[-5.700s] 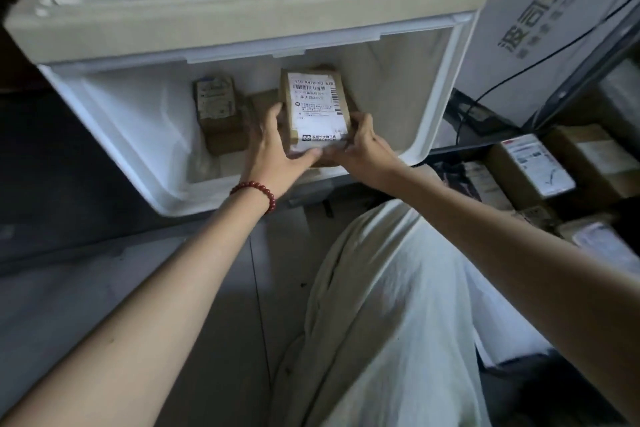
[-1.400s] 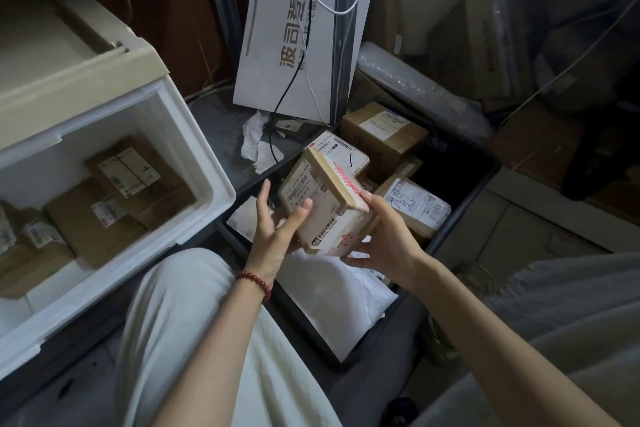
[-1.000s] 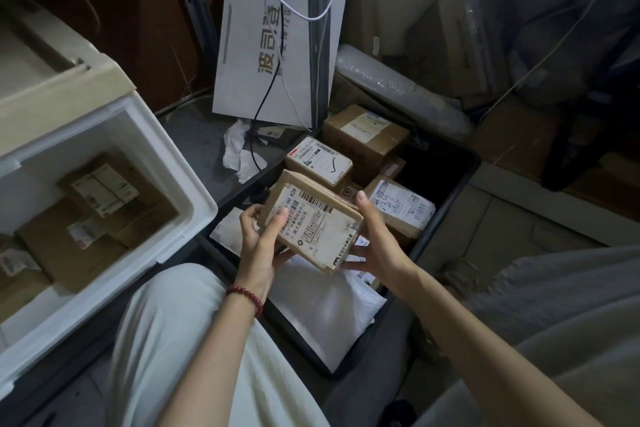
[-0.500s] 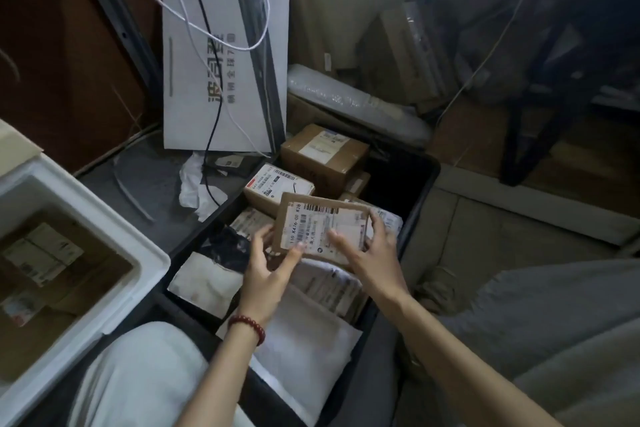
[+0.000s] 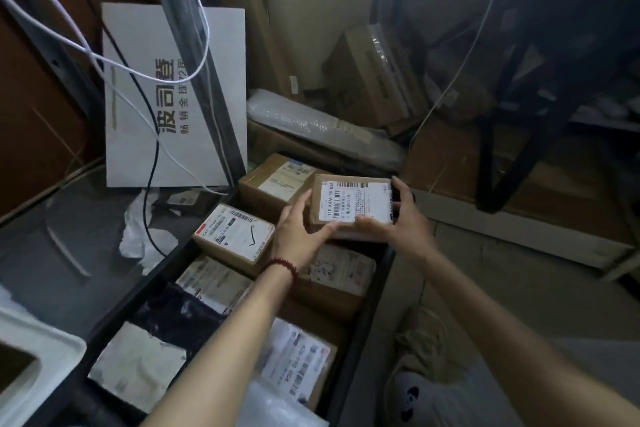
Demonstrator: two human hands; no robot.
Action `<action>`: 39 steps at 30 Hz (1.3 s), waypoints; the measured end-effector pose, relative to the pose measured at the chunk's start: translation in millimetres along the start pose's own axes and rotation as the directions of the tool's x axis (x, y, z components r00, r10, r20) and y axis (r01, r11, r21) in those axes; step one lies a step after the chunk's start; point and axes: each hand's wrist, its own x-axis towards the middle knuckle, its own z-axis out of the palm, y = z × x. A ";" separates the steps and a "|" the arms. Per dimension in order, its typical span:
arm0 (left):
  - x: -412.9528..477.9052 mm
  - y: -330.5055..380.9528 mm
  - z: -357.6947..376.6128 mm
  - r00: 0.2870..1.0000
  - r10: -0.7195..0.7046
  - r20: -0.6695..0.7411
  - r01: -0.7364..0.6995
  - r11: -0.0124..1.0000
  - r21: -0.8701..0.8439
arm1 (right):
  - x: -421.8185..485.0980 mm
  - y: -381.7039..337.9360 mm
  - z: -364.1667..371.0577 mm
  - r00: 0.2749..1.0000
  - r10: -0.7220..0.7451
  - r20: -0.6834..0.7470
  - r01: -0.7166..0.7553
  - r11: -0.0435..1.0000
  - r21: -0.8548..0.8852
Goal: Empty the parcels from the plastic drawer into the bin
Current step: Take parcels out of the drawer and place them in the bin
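1. Cardboard parcel point(image 5: 351, 208), white label up, gripped level at the far right corner of the black bin point(image 5: 363, 322), above other parcels point(image 5: 336, 274); resting on them or not, cannot tell.
2. Left hand point(image 5: 299, 236) clasping its left side, thumb pressed on the near edge, fingers curled round it.
3. Right hand point(image 5: 401, 218) clasping its right side, thumb on the label, fingers wrapped round the edge.
4. Plastic drawer point(image 5: 41, 357), only a white corner showing, beside the bin's near left corner.
5. White printed board point(image 5: 173, 97) leaning upright past the bin's far left corner.

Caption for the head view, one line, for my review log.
Left hand and right hand hold a labelled parcel over the black bin.
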 end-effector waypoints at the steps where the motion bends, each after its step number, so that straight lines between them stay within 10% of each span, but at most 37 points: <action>1: 9.5 2.2 3.0 1.000 0.012 0.019 -0.013 0.999 0.030 | 5.5 3.8 -2.8 0.999 -0.006 0.041 0.008 0.999 -0.040; 12: 78.6 -3.1 19.8 0.950 0.093 0.298 -0.220 0.875 0.431 | 60.6 42.8 -9.5 0.985 -0.059 0.164 0.117 0.923 -0.366; 17: 94.1 6.5 51.1 0.901 0.254 0.352 -0.419 0.296 0.859 | 81.2 47.5 -12.1 0.987 -0.063 0.148 0.135 0.821 -0.554; 20: 113.6 15.3 60.2 0.852 0.192 0.487 -0.519 0.187 0.834 | 88.9 55.4 -7.9 0.982 -0.082 0.172 0.178 0.726 -0.665; 28: 130.7 6.0 77.4 0.831 0.170 0.529 -0.556 0.235 0.797 | 93.9 76.9 4.5 0.998 -0.025 0.060 0.064 0.495 -0.867; 39: 91.2 -15.1 76.3 0.866 0.180 0.466 -0.495 0.180 0.850 | 73.9 61.5 18.9 0.980 -0.126 0.153 0.194 0.450 -0.872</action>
